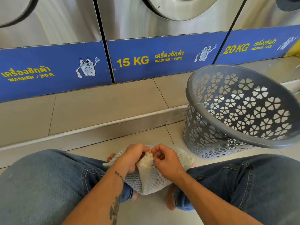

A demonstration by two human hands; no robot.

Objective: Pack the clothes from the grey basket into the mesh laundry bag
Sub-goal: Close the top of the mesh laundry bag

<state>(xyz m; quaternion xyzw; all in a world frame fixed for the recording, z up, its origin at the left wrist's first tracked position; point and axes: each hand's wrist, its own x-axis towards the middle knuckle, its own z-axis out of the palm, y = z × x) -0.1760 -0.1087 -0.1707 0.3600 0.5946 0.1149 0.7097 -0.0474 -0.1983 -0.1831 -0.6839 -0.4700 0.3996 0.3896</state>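
both hands [151, 157] pinched together on bag [146, 177] mouth; could snag mesh or leave a gap, spilling clothes. basket [240, 109] looks empty.

A single wide-angle head view looks forward and steeply down from a seated person. The lap and both hands [151, 159] sit close at bottom centre, the knees fill the lower corners, the basket [240, 109] stands near at right, and the washers [162, 21] cross the top, bowed by the lens.
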